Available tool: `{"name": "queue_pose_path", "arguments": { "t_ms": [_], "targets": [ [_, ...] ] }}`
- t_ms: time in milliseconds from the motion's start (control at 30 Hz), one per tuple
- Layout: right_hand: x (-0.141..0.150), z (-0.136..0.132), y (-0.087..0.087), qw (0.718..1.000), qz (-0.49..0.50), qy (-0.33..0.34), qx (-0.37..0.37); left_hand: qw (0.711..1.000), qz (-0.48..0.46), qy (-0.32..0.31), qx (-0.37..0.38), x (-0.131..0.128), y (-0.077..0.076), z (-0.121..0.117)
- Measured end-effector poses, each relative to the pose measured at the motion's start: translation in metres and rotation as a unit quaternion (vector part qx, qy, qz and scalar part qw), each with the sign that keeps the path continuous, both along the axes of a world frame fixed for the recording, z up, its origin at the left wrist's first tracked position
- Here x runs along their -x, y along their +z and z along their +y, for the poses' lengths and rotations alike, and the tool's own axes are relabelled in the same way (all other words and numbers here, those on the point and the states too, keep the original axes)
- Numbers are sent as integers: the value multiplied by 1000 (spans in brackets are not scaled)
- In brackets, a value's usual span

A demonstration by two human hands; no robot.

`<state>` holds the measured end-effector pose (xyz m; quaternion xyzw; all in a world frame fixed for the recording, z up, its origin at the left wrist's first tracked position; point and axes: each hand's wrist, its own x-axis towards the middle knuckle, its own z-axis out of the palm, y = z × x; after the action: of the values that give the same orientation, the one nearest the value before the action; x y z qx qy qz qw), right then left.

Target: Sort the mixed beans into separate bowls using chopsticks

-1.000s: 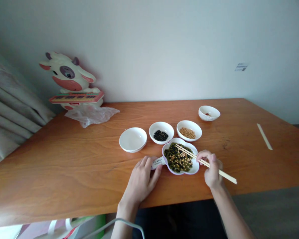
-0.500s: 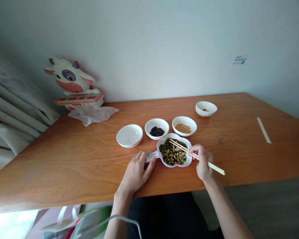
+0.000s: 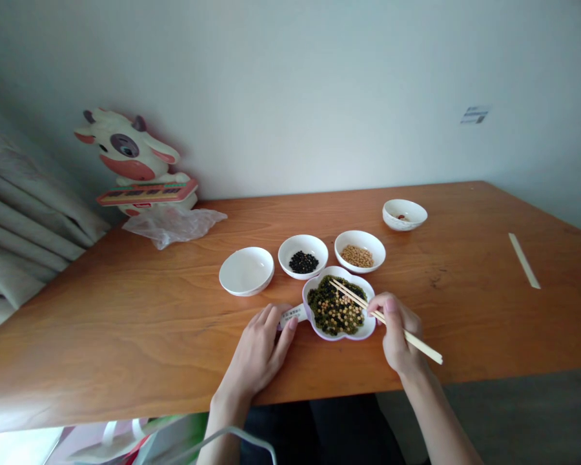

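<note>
My left hand (image 3: 261, 349) is closed on the short, labelled handle of a flower-shaped dish (image 3: 310, 323) with a lilac rim. Mixed green, black and tan beans (image 3: 336, 309) fill the dish. Between the fingers of my right hand (image 3: 397, 329) is a pair of chopsticks (image 3: 423, 347), their tips down among the beans. Behind the dish are a white bowl of black beans (image 3: 303, 262) and another of tan soybeans (image 3: 357, 256). A white bowl (image 3: 246, 271) to the left shows nothing inside.
Farther back, a white bowl (image 3: 405, 215) holds a few reddish bits. A paper chopstick sleeve (image 3: 523, 261) lies at right. Back left stand a cow toy with a keyboard (image 3: 133, 155) and a crumpled plastic bag (image 3: 174, 225). A cable (image 3: 242, 434) crosses below the table's front edge.
The view has shifted slightly, so the table and bowls sit a little lower. Both hands keep their holds, and the chopstick tips stay in the dish.
</note>
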<state>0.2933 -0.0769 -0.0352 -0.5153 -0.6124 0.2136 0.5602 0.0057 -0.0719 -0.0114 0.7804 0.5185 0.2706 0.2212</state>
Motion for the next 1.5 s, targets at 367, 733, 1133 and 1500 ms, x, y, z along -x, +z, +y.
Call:
{"name": "queue_pose_path", "arguments": {
  "t_ms": [367,733,1133,1500],
  "targets": [
    [0,-2,6,1000,-11,21,11,1000,-1,7,9,0,-3,0],
    [1,-4,6,1000,-12,18,23,1000,-7,20,-6,-4,-3,-1],
    [1,-6,11,999,-15,25,33,1000,1,23,9,-1,-6,-5],
    [1,-6,9,999,32,39,21,1000,16,5,1,1,-9,-4]
  ]
}}
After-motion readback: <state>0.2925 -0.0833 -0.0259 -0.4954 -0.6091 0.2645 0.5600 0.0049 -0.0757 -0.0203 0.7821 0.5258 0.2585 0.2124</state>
